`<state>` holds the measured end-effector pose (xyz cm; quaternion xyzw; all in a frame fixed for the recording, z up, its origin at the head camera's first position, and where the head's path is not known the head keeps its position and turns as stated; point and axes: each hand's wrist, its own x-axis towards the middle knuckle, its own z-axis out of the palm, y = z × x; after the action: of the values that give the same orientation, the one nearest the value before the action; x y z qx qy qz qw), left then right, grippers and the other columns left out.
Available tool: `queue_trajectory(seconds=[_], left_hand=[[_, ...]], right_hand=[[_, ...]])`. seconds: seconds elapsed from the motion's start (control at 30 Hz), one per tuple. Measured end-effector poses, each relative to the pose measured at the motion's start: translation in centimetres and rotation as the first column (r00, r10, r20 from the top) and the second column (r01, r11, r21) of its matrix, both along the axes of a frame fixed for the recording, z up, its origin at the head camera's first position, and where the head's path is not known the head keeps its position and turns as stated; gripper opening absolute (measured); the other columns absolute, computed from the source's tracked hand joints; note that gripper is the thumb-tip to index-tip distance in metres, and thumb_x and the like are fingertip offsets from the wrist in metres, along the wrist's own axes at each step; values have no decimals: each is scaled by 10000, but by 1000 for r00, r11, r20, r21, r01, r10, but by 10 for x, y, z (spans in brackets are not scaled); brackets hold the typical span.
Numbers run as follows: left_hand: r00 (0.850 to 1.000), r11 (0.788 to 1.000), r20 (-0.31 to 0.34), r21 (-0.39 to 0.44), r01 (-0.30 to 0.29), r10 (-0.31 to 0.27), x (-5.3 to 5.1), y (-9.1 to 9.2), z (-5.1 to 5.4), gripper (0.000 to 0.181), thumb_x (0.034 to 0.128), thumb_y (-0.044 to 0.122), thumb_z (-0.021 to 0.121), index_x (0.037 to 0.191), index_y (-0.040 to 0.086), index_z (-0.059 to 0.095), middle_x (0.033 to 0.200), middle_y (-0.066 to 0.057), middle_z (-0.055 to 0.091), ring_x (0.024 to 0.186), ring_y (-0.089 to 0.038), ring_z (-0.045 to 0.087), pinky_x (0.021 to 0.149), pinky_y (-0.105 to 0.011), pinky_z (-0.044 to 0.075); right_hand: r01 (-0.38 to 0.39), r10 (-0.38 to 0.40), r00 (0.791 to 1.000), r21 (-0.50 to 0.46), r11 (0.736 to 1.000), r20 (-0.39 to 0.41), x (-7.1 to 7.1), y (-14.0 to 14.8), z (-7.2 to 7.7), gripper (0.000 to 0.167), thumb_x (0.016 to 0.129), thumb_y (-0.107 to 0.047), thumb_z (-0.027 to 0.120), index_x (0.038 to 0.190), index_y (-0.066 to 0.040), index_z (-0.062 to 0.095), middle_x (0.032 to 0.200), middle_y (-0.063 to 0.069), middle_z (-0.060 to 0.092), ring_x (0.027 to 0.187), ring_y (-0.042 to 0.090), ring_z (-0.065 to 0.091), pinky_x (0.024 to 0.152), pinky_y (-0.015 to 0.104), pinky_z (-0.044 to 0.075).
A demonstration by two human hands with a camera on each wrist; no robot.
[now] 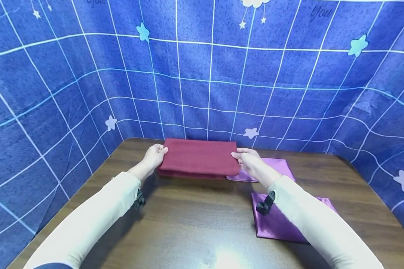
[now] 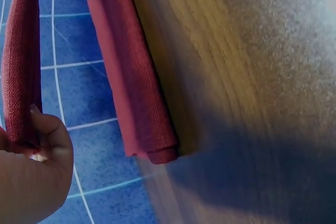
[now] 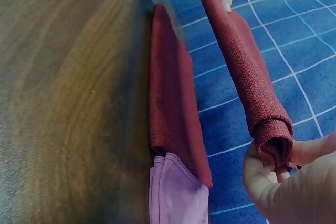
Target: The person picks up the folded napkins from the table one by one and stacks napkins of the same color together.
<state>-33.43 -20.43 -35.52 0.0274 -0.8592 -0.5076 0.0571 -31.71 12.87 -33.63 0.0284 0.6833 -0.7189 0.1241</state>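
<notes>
Upper cloth (image 1: 200,155): maroon, solid. Lower cloth (image 3: 170,98): same maroon. Lilac cloth (image 1: 277,166): pale, solid. Purple cloth (image 1: 277,222): deeper, solid. Bench (image 1: 188,216): brown, wood grain. Backdrop (image 1: 195,93): mottled blue; white and light-blue grid lines (image 1: 212,44), turquoise and pale lilac stars (image 1: 358,45), dark blue lettering (image 1: 321,12). Sleeves (image 1: 87,220): off-white. Wrist cams (image 1: 265,205): black.

Long cream sleeves (image 1: 97,213), small black wrist cameras (image 1: 266,203)

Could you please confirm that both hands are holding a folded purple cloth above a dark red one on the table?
Not quite: the held cloth is dark red, not purple, as the head view shows. The left hand and right hand do hold it above the other dark red cloth on the table.
</notes>
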Motion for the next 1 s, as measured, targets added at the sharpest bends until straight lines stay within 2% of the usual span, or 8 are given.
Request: queue_trajectory(seconds=[0.17,0.4,0.53,0.77,1.0], left_hand=[[999,998,4,-51,-34,34,-7,-1,-1,236,1012,148,471,1072,-63,559,883,-93,644,754,-110,560,761,-252,455],[998,995,-12,-78,-64,63,-17,-3,-2,249,1011,148,467,1110,-71,536,1068,-230,620,1010,-281,552,955,-408,436],[996,993,-22,-77,-85,84,-22,-5,-3,249,1012,140,470,1128,-71,531,1122,-259,622,1009,-287,561,955,-412,440],[995,994,-30,-56,-95,94,-28,-8,-5,240,1005,138,479,1122,-63,537,1078,-230,615,964,-269,555,912,-385,445],[992,990,-5,-68,-123,123,-34,-14,-9,243,1004,162,490,1125,-39,555,1187,-232,586,1088,-296,520,1002,-424,403]], right_hand=[[11,-11,1000,18,1000,8,-7,-4,0,543,957,-44,543,1460,14,348,1123,97,593,812,98,620,784,275,551],[40,-41,999,9,999,17,-19,-11,-2,527,944,-16,551,1445,6,389,924,17,618,708,81,616,643,227,545],[48,-49,999,26,998,9,-27,-16,-2,514,937,-16,558,1430,1,415,846,-15,611,672,67,605,605,209,528],[71,-72,997,13,997,27,-34,-20,-6,545,925,3,572,1442,-15,399,850,-17,599,684,66,588,637,220,521],[83,-84,996,24,996,34,-39,-27,-10,518,918,4,583,1414,-17,433,761,-46,564,611,46,515,610,213,495]])
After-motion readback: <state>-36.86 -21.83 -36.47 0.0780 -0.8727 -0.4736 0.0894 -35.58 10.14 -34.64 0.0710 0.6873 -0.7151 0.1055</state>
